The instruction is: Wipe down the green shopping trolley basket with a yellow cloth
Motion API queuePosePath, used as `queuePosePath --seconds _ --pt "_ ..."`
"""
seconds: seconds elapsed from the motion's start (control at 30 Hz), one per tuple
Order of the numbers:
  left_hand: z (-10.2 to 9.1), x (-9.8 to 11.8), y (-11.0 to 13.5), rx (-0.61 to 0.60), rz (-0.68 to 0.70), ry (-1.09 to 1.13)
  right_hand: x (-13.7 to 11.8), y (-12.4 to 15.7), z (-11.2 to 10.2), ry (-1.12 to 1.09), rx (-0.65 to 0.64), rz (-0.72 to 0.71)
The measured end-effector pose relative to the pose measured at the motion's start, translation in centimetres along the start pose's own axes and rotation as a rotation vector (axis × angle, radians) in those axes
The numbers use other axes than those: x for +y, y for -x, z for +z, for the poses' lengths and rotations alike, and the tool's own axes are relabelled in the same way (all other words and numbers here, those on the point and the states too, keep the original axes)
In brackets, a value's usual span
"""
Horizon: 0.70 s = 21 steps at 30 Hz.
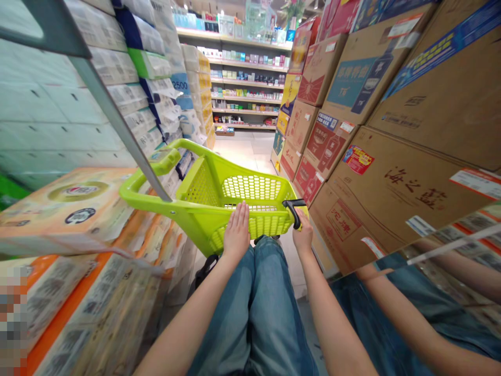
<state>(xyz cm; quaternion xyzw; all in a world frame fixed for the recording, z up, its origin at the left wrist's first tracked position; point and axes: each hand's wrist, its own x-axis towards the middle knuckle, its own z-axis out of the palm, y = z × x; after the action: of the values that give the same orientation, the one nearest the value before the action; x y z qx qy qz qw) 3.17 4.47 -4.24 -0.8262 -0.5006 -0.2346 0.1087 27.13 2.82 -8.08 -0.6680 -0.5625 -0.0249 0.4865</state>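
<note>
A lime-green plastic shopping basket [195,209] with perforated walls lies tilted in front of my knees. A long grey metal pull handle [113,115] runs from it toward the upper left. My left hand [237,224] rests flat against the basket's near side, fingers stretched out and together. At the basket's right end, my right hand [303,232] has its fingers curled at a black curved handle [293,209]. Part of that grip is hidden by the hand. Jeans-clad legs [262,303] fill the space below the basket.
Stacked tissue packs [86,209] stand close along the left. Cardboard cartons [395,183] rise on the right, with a reflective surface [430,292] below them. Pale floor [258,149] leads to shelves [250,83] of small boxed goods.
</note>
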Motion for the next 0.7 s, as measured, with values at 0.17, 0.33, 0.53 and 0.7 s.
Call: queuePosePath --seconds 0.17,0.33,0.53,0.7 --pt "0.2 0.1 0.0 0.009 -0.013 0.007 -6.7 1.6 4.1 0.063 -0.105 -0.089" --pt "0.4 -0.2 0.0 0.020 -0.020 -0.004 -11.8 2.4 6.1 0.013 -0.246 -0.234" --pt "0.2 -0.3 0.0 -0.009 -0.006 -0.013 -5.3 0.9 2.0 0.041 -0.231 -0.253" --pt "0.0 0.0 0.0 -0.013 -0.010 -0.002 -0.2 -0.2 -0.3 0.016 -0.069 -0.064"
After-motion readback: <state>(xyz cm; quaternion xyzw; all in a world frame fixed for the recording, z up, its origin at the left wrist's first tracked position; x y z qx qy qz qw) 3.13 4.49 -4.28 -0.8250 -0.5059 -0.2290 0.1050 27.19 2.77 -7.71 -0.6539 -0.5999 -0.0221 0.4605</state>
